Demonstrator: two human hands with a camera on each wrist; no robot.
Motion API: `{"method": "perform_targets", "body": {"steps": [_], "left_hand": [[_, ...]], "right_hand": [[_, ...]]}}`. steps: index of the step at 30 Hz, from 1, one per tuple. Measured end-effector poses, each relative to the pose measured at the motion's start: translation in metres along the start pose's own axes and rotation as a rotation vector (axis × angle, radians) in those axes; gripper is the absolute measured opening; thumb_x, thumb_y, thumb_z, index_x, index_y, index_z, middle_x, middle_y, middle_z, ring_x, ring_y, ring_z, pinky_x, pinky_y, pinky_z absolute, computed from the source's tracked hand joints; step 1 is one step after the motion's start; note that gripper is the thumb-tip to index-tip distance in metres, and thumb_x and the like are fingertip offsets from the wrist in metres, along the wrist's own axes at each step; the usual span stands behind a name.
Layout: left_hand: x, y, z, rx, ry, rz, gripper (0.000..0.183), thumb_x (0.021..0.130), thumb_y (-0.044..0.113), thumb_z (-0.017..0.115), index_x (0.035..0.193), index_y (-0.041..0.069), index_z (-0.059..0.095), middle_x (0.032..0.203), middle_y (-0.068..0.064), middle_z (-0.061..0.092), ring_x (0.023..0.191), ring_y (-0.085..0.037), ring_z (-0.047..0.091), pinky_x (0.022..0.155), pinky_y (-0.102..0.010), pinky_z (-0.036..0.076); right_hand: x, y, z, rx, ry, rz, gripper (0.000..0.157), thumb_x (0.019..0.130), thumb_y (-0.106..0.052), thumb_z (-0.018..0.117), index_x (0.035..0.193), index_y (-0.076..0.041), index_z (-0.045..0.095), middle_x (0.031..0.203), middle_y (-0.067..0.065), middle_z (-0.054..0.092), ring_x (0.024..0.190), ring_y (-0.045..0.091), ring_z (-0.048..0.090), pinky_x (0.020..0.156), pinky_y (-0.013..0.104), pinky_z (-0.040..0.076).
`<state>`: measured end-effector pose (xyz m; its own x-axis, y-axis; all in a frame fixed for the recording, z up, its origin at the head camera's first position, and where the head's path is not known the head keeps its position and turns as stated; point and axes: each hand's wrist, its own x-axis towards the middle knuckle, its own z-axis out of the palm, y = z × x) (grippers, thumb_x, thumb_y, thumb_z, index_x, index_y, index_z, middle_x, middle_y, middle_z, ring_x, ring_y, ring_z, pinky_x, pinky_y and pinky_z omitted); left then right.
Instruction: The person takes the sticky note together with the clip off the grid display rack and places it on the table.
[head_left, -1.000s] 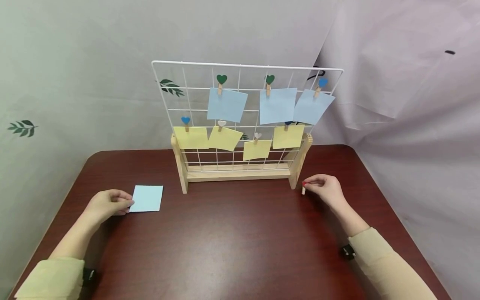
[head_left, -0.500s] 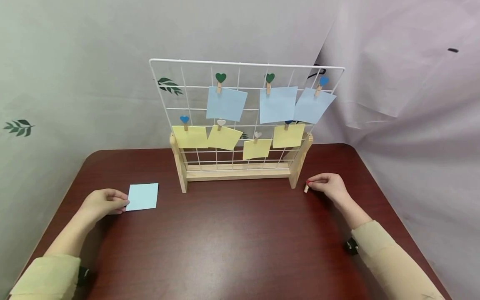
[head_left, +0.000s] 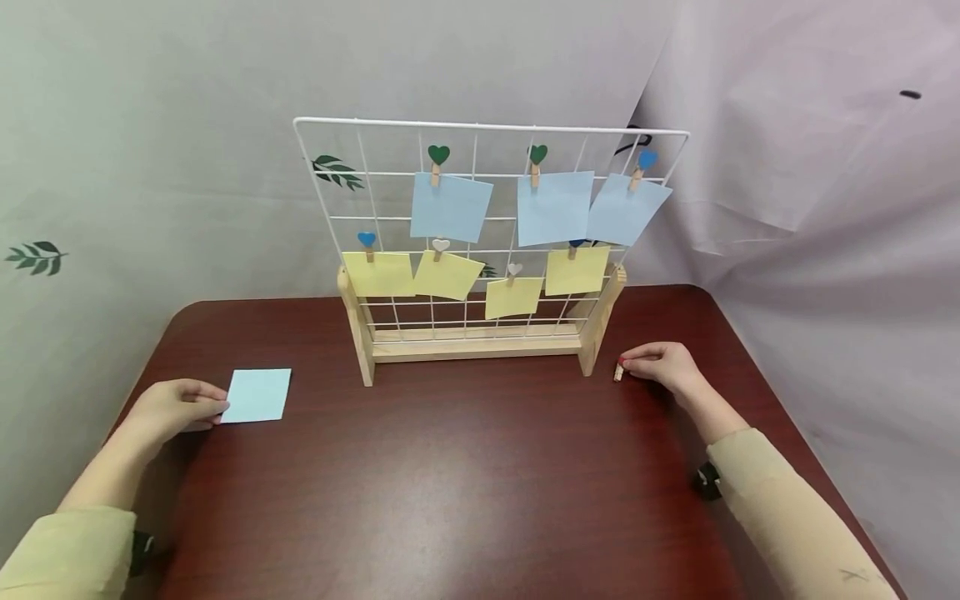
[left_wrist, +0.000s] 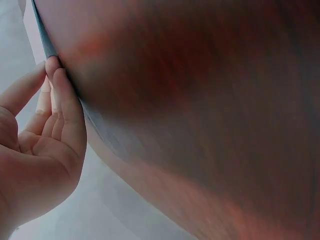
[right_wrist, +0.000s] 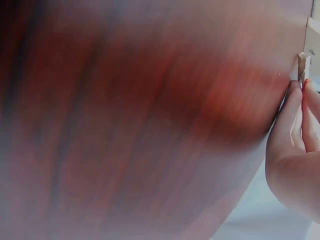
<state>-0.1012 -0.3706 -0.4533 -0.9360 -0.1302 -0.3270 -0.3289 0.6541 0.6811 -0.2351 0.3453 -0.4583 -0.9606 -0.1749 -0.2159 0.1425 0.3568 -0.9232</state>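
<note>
Tabletop point(head_left: 480, 433): evenly lit in your head view, a pale glare spreading toward the bottom centre.
Left hand point(head_left: 171, 410): brighter on top, with soft shadow under your forearm — light reaches you from above.
Right hand point(head_left: 667, 367): crisp enough from overhead, its shadow soft.
Backdrop point(head_left: 180, 125): pale, gently shaded.
Left wrist view: dim and hazy; you get a blurred wood surface under broad dark shadow.
Right wrist view: equally murky — reddish streaks, smeared grain.

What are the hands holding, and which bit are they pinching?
Left hand: pale blue paper, by its left edge. Right hand: small clothespin, by its red end.
</note>
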Motion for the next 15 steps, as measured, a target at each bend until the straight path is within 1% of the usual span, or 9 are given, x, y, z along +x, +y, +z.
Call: {"method": "perform_targets", "body": {"steps": [3, 5, 9, 12, 15], "left_hand": [[0.000, -0.007, -0.005, -0.009, 0.002, -0.008, 0.038, 0.101, 0.011, 0.070, 0.119, -0.022, 0.062, 0.084, 0.000, 0.074, 0.070, -0.002, 0.067, 0.068, -0.020, 0.063], [-0.001, -0.011, -0.008, -0.019, 0.001, -0.010, 0.039, 0.102, 0.011, 0.070, 0.119, -0.023, 0.062, 0.083, 0.001, 0.074, 0.070, -0.001, 0.066, 0.068, -0.020, 0.063], [-0.002, -0.019, -0.014, -0.014, 0.013, -0.005, 0.041, 0.102, 0.011, 0.069, 0.120, -0.025, 0.061, 0.083, 0.003, 0.074, 0.070, 0.001, 0.066, 0.068, -0.019, 0.063], [-0.003, -0.024, -0.018, -0.003, 0.028, -0.010, 0.042, 0.103, 0.012, 0.069, 0.121, -0.025, 0.060, 0.084, 0.005, 0.073, 0.070, 0.002, 0.066, 0.067, -0.019, 0.062], [-0.005, -0.028, -0.022, -0.014, 0.037, -0.021, 0.043, 0.103, 0.012, 0.069, 0.121, -0.026, 0.060, 0.084, 0.009, 0.073, 0.071, 0.004, 0.065, 0.067, -0.019, 0.062]], "right_hand": [[0.002, 0.003, -0.006, 0.006, -0.006, 0.003, 0.039, 0.095, 0.005, 0.074, 0.124, 0.027, 0.062, 0.080, -0.015, 0.079, 0.078, -0.006, 0.073, 0.075, 0.016, 0.063], [0.002, 0.003, -0.009, 0.000, -0.010, -0.003, 0.035, 0.095, 0.006, 0.073, 0.123, 0.026, 0.064, 0.080, -0.017, 0.078, 0.077, -0.006, 0.073, 0.075, 0.015, 0.063], [0.003, 0.003, -0.014, -0.028, -0.020, -0.018, 0.032, 0.095, 0.006, 0.073, 0.120, 0.024, 0.067, 0.081, -0.017, 0.079, 0.078, -0.006, 0.073, 0.075, 0.015, 0.063], [0.003, 0.004, -0.017, -0.064, -0.025, -0.029, 0.033, 0.096, 0.004, 0.073, 0.121, 0.023, 0.066, 0.082, -0.018, 0.079, 0.078, -0.007, 0.072, 0.075, 0.014, 0.062], [0.003, 0.004, -0.020, -0.097, -0.009, -0.033, 0.033, 0.096, 0.003, 0.074, 0.121, 0.022, 0.067, 0.082, -0.019, 0.078, 0.077, -0.008, 0.071, 0.073, 0.013, 0.061]]}}
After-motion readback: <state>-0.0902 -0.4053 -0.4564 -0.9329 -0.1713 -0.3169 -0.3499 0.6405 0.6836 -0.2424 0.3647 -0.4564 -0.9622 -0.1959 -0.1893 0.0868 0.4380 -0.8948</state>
